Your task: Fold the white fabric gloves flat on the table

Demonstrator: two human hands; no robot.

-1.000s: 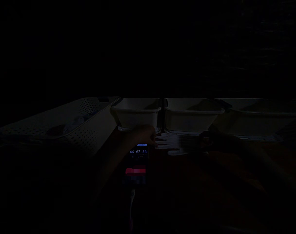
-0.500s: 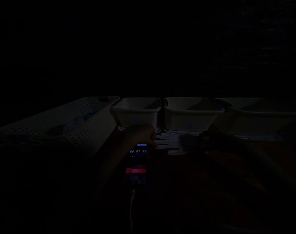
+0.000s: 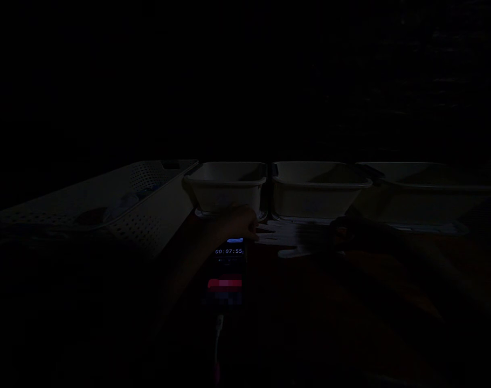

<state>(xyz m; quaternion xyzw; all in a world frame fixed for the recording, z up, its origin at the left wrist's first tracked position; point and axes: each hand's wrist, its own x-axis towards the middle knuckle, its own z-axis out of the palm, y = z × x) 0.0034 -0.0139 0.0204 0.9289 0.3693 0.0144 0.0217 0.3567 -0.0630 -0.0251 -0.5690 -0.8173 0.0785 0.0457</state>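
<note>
The scene is very dark. A pale glove (image 3: 288, 234) lies stretched out in front of the middle tub, its fingers toward the left and its cuff end toward the right. At its fingertips my left hand (image 3: 245, 223) is closed in a pinch. My right hand (image 3: 344, 231), mostly in shadow, has its fingers closed at the cuff end. Below my left wrist a lit phone (image 3: 229, 275) shows a timer, with a cable (image 3: 218, 339) running from its lower end.
To the left stands a pale basket (image 3: 164, 210) with perforated walls and unclear contents. Along the back are a small tub (image 3: 229, 186), a middle tub (image 3: 313, 199) and a right tub (image 3: 423, 205). A dark reddish surface (image 3: 294, 312) lies beneath.
The upper fingers of the glove now lie closer together, with the dark gaps between them narrowed. Both hands have stayed almost where they were.
</note>
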